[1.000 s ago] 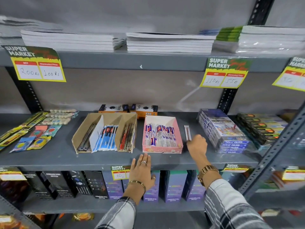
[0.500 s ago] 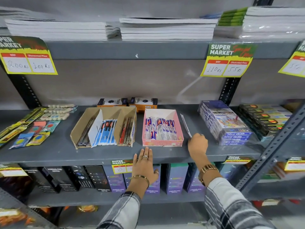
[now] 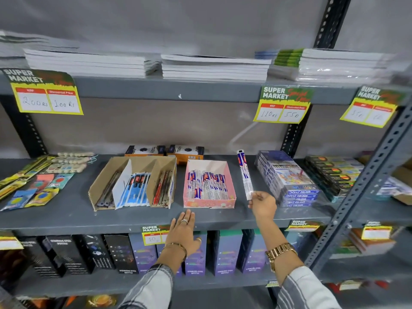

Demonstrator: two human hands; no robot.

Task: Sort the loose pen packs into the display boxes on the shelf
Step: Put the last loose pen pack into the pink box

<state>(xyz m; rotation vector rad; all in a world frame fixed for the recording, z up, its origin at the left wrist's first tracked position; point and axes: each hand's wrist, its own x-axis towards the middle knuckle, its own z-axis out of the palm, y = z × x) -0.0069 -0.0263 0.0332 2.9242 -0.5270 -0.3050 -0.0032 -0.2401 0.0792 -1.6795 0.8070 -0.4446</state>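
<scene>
My right hand (image 3: pixel 263 205) pinches the near end of a long white pen pack (image 3: pixel 244 172) with blue and red print, raised off the grey shelf (image 3: pixel 66 217) just right of the pink display box (image 3: pixel 209 200). That box holds several matching pen packs. Left of it stands a brown cardboard display box (image 3: pixel 98 186) with three compartments: dark pens, blue-and-white packs, red pens. My left hand (image 3: pixel 184 230) rests flat on the shelf's front edge, fingers spread, holding nothing.
Two orange-and-black boxes (image 3: pixel 165 150) sit behind the display boxes. Wrapped colour-pencil packs (image 3: pixel 287 177) and dark packs (image 3: pixel 334 172) lie to the right, blister-packed items (image 3: pixel 33 188) to the left. Notebooks (image 3: pixel 214 68) stack on the upper shelf, bottle boxes (image 3: pixel 225 253) below. A slanted steel upright (image 3: pixel 365 186) crosses at right.
My right hand has lifted the loose pen pack off the shelf by its near end and tilted it upright. The left hand stays on the shelf edge.
</scene>
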